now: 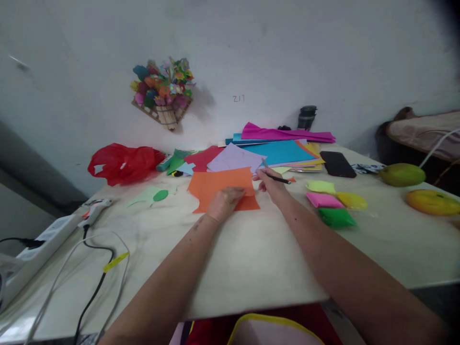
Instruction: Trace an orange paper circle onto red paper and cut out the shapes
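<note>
A sheet of orange paper [206,184] with a curved cut-out at its left edge lies on the table in front of me. My left hand [225,202] rests on it, fingers pressed together at a smaller orange piece or flap [249,192]; I cannot tell whether that part is separate. Just past the sheet's right edge, my right hand [270,183] is closed around a dark pen [281,179]. Its thin end points up and away from me. Behind the orange sheet lie lilac paper [233,158] and red paper [204,157].
Blue sheets [280,152] and a magenta roll [283,133] lie at the back. To the right are several coloured packets [336,218], a phone [338,164] and mangoes [402,175]. On the left are a red bag [125,163], a glue gun [95,211] and a power strip [43,244].
</note>
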Tool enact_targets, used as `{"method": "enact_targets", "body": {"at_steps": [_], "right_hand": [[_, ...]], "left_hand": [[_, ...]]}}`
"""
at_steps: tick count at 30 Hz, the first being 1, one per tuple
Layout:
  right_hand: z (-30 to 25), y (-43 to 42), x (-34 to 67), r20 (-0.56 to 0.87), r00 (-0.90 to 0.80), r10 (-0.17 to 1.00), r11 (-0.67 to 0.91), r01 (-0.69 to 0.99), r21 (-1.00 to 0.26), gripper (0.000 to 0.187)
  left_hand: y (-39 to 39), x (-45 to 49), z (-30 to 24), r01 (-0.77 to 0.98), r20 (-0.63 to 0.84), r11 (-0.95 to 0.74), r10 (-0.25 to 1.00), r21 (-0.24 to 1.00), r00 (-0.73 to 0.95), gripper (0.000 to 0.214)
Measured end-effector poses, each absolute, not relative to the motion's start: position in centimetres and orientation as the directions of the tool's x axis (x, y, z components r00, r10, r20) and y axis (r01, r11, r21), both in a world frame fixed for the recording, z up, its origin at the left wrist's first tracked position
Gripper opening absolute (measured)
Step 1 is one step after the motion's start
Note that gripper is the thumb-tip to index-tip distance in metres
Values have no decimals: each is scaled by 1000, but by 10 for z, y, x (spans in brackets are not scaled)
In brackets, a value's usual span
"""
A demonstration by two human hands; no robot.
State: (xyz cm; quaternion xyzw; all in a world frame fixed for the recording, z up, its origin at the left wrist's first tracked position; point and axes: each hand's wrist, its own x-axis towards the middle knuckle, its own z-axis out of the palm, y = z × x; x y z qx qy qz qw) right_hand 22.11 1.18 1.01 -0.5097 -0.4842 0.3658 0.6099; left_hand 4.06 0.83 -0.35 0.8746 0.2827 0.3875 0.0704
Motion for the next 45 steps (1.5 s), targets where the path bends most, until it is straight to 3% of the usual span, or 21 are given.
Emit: {"method": "enact_targets", "body": {"at_steps": [3, 6, 14, 21, 33, 37, 45], "right_hand": [[6, 14, 222, 182, 272, 945, 169, 71, -983, 25], [7, 14, 220, 177, 264, 948, 158, 91, -983, 22], [3, 15, 217, 150, 199, 968, 126, 128, -984, 15], [0, 17, 215, 114, 180, 977, 86, 157, -984, 15], [1, 16, 213, 81, 95, 992, 73, 80, -994, 20], [2, 13, 212, 27, 43, 999, 23, 104, -994, 19], [-1, 13, 213, 38, 24, 999, 35, 112, -993, 20]], "left_hand": [[5, 38, -1, 471, 494, -869, 481, 155, 724, 26], [3, 36, 3, 523, 400, -847, 515, 98, 759, 27], [1, 33, 7, 538, 327, -823, 567, 183, 756, 29], [0, 29, 14, 473, 268, -860, 509, 192, 818, 29], [4, 35, 1, 643, 391, -693, 718, 326, 576, 20], [5, 34, 0, 715, 439, -614, 773, 335, 458, 32], [5, 33, -4, 812, 342, -522, 837, 263, 427, 53]]}}
